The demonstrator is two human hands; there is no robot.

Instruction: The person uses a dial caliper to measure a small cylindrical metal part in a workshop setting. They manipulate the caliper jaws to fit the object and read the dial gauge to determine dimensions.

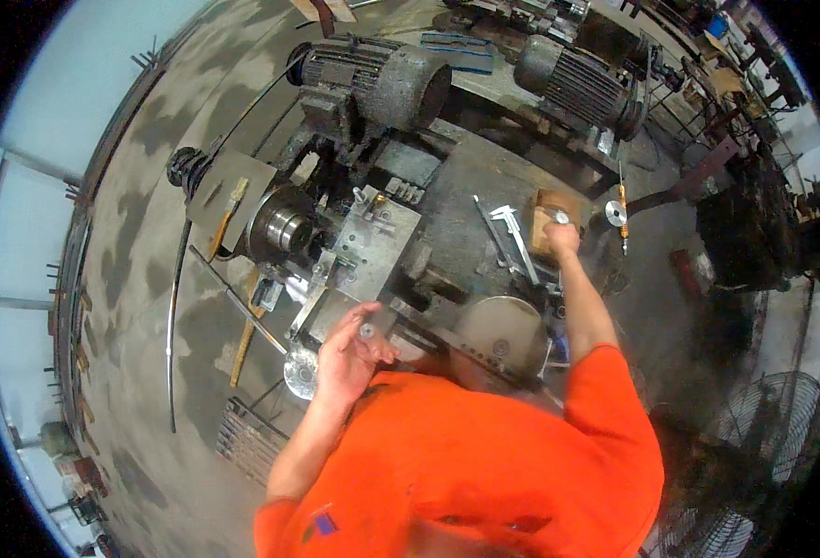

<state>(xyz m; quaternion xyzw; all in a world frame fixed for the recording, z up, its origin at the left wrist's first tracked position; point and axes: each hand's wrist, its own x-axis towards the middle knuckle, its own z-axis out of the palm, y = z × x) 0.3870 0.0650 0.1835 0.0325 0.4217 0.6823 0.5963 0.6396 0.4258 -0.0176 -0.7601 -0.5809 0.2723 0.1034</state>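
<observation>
My left hand (350, 355) is in front of the lathe's carriage, its fingers curled around a small round metal part (366, 330) with a hole in its middle. My right hand (562, 239) reaches out to a small open cardboard box (548, 205) on the metal bench top. At its fingertips, over the box, is another small round metal part (561, 218); the fingers are closed around it. A vernier caliper (519, 244) lies left of the box, with a long thin dark bar (492, 231) alongside it.
On the left stands the lathe chuck (284, 226), beside the metal tool carriage (373, 244). Electric motors (373, 79) sit behind. A brush (231, 216) rests near the chuck. A round grey disc (500, 333) lies close to my body. Fan guards (763, 428) stand at right.
</observation>
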